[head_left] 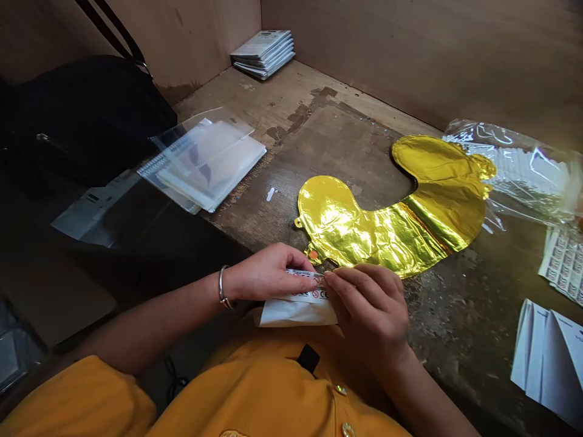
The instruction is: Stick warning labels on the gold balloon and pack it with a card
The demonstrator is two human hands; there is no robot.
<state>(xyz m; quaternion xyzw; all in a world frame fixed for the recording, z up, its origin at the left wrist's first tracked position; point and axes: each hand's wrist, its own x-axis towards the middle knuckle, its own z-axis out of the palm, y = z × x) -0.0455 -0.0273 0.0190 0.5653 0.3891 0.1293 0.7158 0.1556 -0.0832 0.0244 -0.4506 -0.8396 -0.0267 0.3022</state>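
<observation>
Close to my body, my left hand (268, 273) is closed on a white sticker sheet (298, 312) printed with CE marks and small red symbols, its thumb lying on top. My right hand (373, 306) pinches the sheet's right-hand upper edge, fingertips almost meeting the left thumb. Whether a single sticker is between those fingertips I cannot tell. Just beyond both hands lies a flat gold foil balloon (378, 233), curved, with small tabs at its left end and an orange dot on one tab. The right fingers hide part of its lower edge.
Clear plastic sleeves (223, 167) lie at the table's left edge, beside a black bag (86, 121). A stack of folded papers (264, 51) sits in the back corner. At right are a plastic bag of white sticks (523, 173), more sticker sheets (565, 264) and folded white papers (549, 358).
</observation>
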